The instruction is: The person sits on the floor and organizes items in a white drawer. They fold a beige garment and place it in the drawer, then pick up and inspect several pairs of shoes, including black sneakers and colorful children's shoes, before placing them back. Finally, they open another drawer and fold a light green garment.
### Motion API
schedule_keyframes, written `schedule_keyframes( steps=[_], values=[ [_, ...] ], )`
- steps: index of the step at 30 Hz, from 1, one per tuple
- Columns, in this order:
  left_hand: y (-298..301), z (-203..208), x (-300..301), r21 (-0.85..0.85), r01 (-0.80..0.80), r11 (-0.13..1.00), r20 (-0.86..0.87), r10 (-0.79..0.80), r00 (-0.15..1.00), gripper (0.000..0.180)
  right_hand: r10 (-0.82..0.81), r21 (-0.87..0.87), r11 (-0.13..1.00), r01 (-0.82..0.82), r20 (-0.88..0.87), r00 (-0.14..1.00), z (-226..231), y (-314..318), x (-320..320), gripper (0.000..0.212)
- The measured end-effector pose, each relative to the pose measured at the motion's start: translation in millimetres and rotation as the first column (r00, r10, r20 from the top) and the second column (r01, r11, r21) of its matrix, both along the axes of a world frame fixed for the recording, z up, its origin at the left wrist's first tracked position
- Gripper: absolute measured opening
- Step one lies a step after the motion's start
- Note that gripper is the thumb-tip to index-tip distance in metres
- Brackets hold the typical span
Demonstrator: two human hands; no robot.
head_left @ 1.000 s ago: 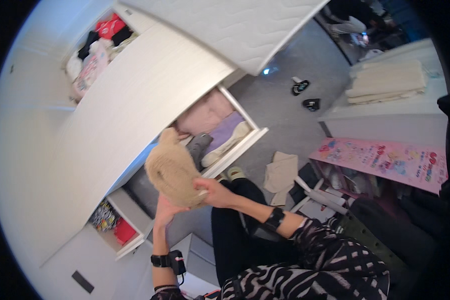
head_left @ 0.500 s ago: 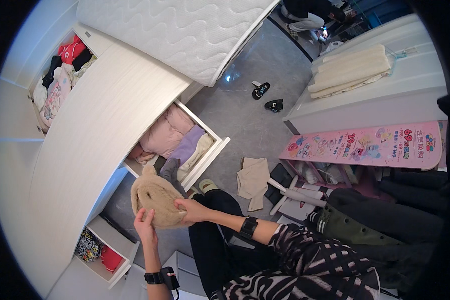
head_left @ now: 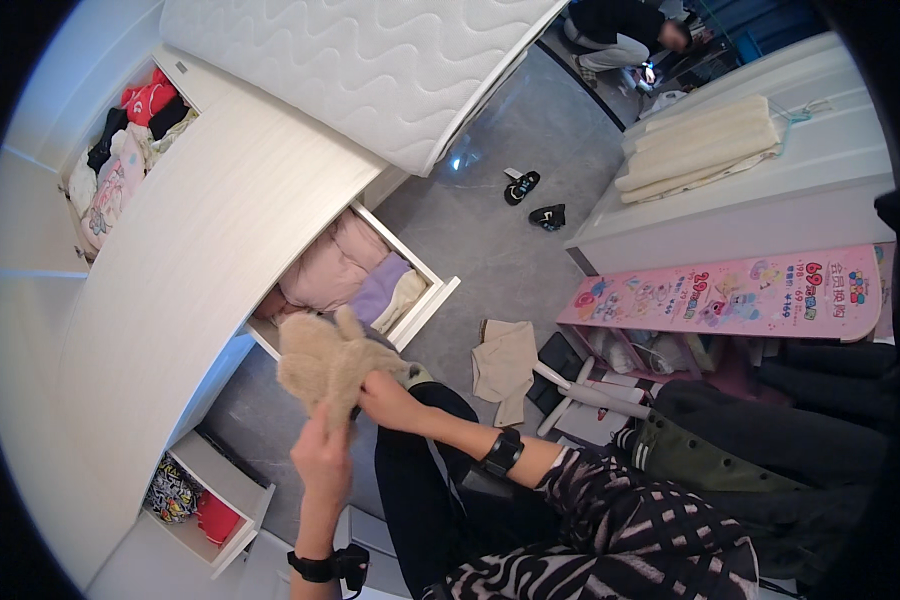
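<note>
A tan plush item (head_left: 315, 365), hat-like with small ear-like tabs, is held up in front of the open drawer (head_left: 425, 318). My left hand (head_left: 322, 462) grips its lower edge from below, with the fingers closed on the cloth. At its right side my right hand (head_left: 390, 402) is closed on another edge; the fingertips are partly hidden. In the drawer behind it lie a folded pink padded garment (head_left: 338, 262), a purple piece (head_left: 378, 290) and a cream piece (head_left: 407, 300). The plush item covers the drawer's near corner.
A lower drawer (head_left: 255, 525) stands open with red and patterned clothes. Further off are a mattress (head_left: 360, 70), black shoes (head_left: 522, 187) and a crouching person (head_left: 620, 35). Beige clothing (head_left: 503, 362) lies on the floor, near a pink printed shelf (head_left: 730, 290) and dark garments (head_left: 760, 440).
The plush item has been turned and bunched, so its opening no longer faces up. My left hand has moved up and right, close to my right hand.
</note>
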State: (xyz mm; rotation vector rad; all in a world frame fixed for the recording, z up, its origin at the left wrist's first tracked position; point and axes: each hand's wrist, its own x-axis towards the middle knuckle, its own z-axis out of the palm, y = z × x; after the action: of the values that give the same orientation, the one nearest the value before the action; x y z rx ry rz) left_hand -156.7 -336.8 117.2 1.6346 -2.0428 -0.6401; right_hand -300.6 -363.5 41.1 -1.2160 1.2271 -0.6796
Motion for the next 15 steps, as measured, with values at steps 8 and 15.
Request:
schedule_keyframes(
  steps=[8, 15],
  values=[
    [4, 23, -12, -0.226, 0.079, 0.971, -0.112, -0.107, 0.988, 0.03, -0.521, 0.537, 0.838, -0.094, 0.839, 0.157, 20, -19, -10, 0.037],
    [9, 48, 21, -0.362, 0.184, 0.914, -0.233, -0.279, 0.932, 0.033, -0.501, 0.458, 0.818, -0.349, 0.865, -0.039, 24, -5, -9, 0.04]
  ],
)
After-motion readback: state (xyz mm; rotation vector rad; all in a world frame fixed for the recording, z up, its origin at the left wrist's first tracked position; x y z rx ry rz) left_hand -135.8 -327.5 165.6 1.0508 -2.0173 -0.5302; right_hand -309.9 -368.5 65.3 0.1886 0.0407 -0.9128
